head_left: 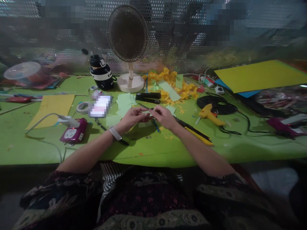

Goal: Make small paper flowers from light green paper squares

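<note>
1. Dark floral-patterned clothing (pixel 153 198), worn by the person; black-and-white striped fabric (pixel 112 174) at its upper edge.
2. Left hand (pixel 135 118), pale band (pixel 115 133) at the wrist; fingers bent, tips drawn together beside the other hand; cannot tell whether they clamp anything.
3. Right hand (pixel 163 116); thumb and finger together, clamped on the end of a slender dark implement (pixel 144 106); this lies between the hands, its free end towards the far left; exact kind too small to tell.
4. Blue dangling strand (pixel 157 126), just below the right hand; attachment unclear.
5. Bright green tabletop (pixel 144 156), beneath all the following.
6. Right side: yellow-and-black cutter (pixel 198 135) beside the forearm; yellow glue gun (pixel 211 115), near a flat black round object (pixel 225 107).
7. Left side: magenta power block (pixel 74 132), white adapter (pixel 68 121) plugged in; white tape roll (pixel 82 107); phone with lit screen (pixel 100 106).
8. Beyond the hands: loose pale green paper pieces (pixel 123 103); black stapler (pixel 148 96); heaped orange-yellow pieces (pixel 165 76).
9. Rear: black bottle with white band (pixel 102 76); white-based round fan (pixel 128 35).
</note>
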A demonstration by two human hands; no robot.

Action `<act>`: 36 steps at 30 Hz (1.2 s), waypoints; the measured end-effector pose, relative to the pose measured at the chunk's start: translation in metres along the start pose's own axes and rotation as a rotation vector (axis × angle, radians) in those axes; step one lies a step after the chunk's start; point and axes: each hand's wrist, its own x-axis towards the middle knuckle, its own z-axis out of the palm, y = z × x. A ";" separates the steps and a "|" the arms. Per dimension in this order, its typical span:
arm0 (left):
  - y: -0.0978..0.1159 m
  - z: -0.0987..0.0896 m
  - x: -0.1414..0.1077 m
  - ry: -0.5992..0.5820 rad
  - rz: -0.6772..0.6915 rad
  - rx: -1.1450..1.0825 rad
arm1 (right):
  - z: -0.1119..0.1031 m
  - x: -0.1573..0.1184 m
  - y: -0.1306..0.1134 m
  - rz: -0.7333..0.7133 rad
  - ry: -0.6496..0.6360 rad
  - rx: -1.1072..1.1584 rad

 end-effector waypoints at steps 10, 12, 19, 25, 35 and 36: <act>0.002 -0.001 -0.001 -0.014 -0.037 0.044 | 0.004 0.000 0.001 -0.017 0.019 -0.007; 0.005 -0.001 -0.001 -0.032 -0.068 0.052 | 0.004 0.000 0.002 -0.037 0.007 -0.011; 0.010 -0.008 -0.001 -0.125 -0.153 0.134 | 0.001 -0.002 -0.002 -0.027 -0.024 -0.004; 0.008 -0.012 0.001 -0.139 -0.097 0.145 | 0.002 -0.006 -0.012 0.103 -0.185 0.124; 0.019 -0.011 0.001 -0.086 -0.088 0.155 | -0.013 -0.002 -0.017 0.126 -0.211 0.213; 0.019 -0.011 0.001 -0.086 -0.086 0.160 | -0.013 -0.002 -0.017 0.131 -0.212 0.218</act>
